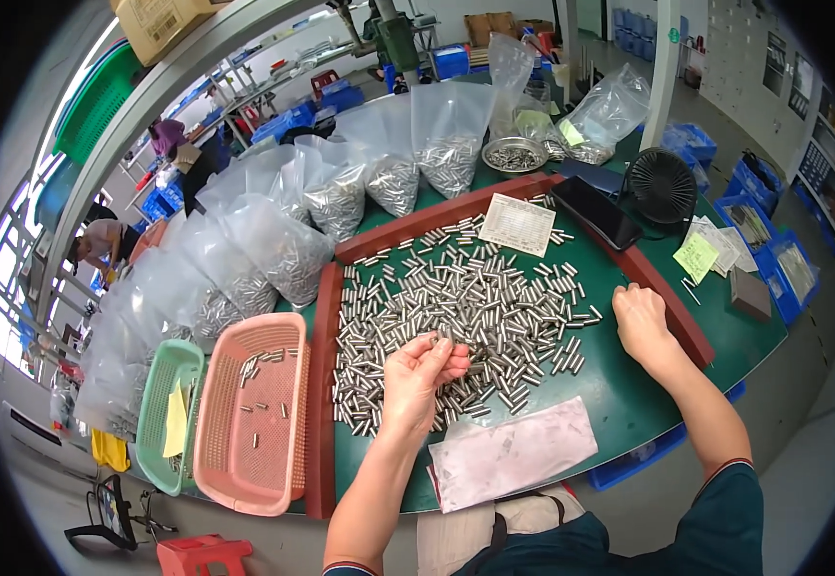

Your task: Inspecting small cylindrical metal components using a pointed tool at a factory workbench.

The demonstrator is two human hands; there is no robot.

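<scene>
- A small silver metal pin (434, 339) is pinched in the left hand (420, 372), long axis roughly horizontal.
- The right hand (641, 322) is clenched, resting on the green work mat (629, 403); contents cannot be told.

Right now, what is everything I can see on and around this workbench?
small silver metal pins: hundreds, loose, spread over the green mat inside the frame
red wooden frame: one, bordering the mat
pink plastic basket: one, left of the frame, a few pins inside
green plastic basket: one, left of the pink one
clear plastic bags of pins: many, in a row along the far and left edge
round metal bowl: one, far side, holding pins
white paper slip: one, far end of the mat
black phone: one, on the frame's far right
small black fan: one, far right
flat empty plastic bag: one, near edge
left hand: fingers pinching one pin
right hand: closed, resting on the mat
</scene>
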